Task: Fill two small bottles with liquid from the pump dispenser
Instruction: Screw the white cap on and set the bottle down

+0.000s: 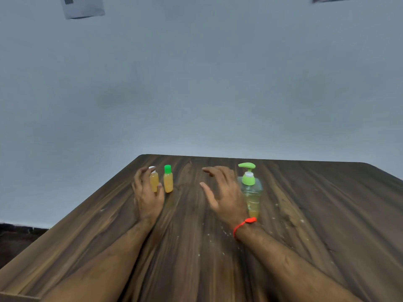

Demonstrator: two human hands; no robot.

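Two small bottles of yellow-orange liquid stand upright on the wooden table (pixel 305 214). My left hand (pixel 148 197) curls round the white-capped bottle (pixel 154 180), fingers on its left side and thumb at its lower right. The green-capped bottle (pixel 168 180) stands free just to its right. My right hand (pixel 222 192) hovers with fingers spread and relaxed, holding nothing, between the bottles and the pump dispenser (pixel 250 188). The dispenser is clear with a green pump head and a little yellow liquid at its bottom; it stands right beside my right hand.
The table's left edge runs diagonally close to my left arm, with dark floor (pixel 17 236) beyond it. A plain grey wall (pixel 196 83) rises behind the far edge. Small pale specks dot the tabletop near my right wrist, which wears a red thread band (pixel 242 225).
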